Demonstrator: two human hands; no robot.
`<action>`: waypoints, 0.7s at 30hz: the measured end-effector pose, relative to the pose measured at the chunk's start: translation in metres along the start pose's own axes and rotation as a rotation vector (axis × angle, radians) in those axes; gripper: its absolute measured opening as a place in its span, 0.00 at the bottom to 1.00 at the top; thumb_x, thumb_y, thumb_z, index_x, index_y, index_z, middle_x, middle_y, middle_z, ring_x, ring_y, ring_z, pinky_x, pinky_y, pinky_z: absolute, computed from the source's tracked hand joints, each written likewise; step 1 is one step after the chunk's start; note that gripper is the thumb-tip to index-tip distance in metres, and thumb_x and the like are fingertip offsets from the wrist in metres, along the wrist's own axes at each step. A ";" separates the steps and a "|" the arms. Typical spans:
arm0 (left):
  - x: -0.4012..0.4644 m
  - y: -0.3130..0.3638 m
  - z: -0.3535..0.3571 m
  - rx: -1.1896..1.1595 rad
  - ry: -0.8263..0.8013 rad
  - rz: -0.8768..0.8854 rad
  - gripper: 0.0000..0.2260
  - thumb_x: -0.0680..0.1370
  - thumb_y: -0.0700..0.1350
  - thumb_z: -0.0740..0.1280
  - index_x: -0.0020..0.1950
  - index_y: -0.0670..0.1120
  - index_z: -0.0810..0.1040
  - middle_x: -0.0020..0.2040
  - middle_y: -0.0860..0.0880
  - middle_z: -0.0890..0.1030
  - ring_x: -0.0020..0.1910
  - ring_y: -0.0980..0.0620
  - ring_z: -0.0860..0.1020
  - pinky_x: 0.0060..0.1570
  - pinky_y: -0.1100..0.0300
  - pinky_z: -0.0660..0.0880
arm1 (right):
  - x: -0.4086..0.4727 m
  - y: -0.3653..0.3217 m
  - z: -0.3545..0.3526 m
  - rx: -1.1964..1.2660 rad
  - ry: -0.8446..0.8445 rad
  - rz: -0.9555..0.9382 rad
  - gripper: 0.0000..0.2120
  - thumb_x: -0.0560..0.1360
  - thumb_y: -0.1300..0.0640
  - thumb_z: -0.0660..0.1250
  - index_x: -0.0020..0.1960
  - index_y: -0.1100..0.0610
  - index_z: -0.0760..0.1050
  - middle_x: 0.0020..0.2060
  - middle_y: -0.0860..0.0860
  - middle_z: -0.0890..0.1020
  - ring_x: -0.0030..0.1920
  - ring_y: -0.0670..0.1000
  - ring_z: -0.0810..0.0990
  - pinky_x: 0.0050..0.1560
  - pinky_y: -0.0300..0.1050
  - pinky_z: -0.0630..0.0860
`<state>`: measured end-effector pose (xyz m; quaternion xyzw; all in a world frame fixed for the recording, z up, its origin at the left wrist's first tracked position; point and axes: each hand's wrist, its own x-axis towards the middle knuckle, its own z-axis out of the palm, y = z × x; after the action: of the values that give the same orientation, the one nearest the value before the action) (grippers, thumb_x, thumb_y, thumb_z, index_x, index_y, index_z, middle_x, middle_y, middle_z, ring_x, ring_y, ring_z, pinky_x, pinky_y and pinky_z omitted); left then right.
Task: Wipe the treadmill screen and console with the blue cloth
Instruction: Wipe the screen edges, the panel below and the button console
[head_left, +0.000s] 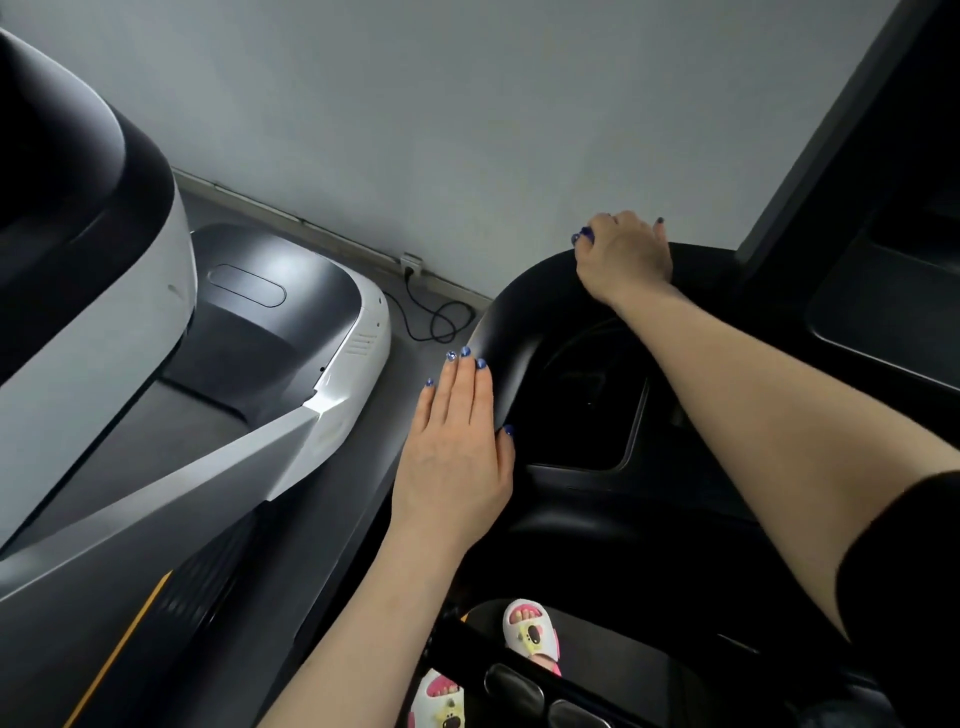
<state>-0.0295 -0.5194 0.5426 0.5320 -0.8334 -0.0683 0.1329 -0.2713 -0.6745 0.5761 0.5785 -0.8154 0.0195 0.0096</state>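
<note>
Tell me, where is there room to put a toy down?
The shallow tray between the two arms looks bare, ringed by the black console rim. The dark floor strip between the white treadmill and the console is free near the wall except for a looped cable. The rim is crowded: the left hand lies along it, the right hand rests on top.

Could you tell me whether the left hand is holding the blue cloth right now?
No, the left hand lies flat with straight fingers against the black console's curved edge, holding nothing.
</note>
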 end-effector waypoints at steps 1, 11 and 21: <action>0.000 0.001 0.000 -0.003 -0.002 -0.001 0.28 0.80 0.51 0.51 0.77 0.37 0.64 0.77 0.39 0.64 0.78 0.43 0.62 0.76 0.47 0.59 | -0.004 0.000 0.002 0.024 0.030 -0.022 0.21 0.83 0.49 0.50 0.67 0.59 0.71 0.63 0.60 0.74 0.64 0.60 0.72 0.75 0.55 0.54; 0.004 -0.001 -0.007 -0.091 -0.052 0.006 0.29 0.80 0.50 0.53 0.78 0.37 0.61 0.79 0.39 0.61 0.79 0.43 0.58 0.76 0.52 0.50 | -0.090 0.000 -0.009 0.109 0.259 -0.260 0.08 0.77 0.59 0.66 0.51 0.64 0.79 0.45 0.64 0.77 0.44 0.66 0.76 0.43 0.58 0.74; -0.010 0.004 -0.038 -0.153 -0.181 0.204 0.21 0.83 0.47 0.58 0.75 0.43 0.67 0.80 0.44 0.59 0.81 0.45 0.51 0.78 0.49 0.47 | -0.260 0.022 -0.115 0.190 0.232 -0.304 0.12 0.78 0.57 0.67 0.60 0.59 0.77 0.50 0.58 0.78 0.48 0.60 0.78 0.44 0.55 0.78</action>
<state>-0.0176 -0.5079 0.5788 0.4247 -0.8841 -0.1652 0.1037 -0.2067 -0.4171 0.6803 0.6869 -0.7067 0.1611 0.0520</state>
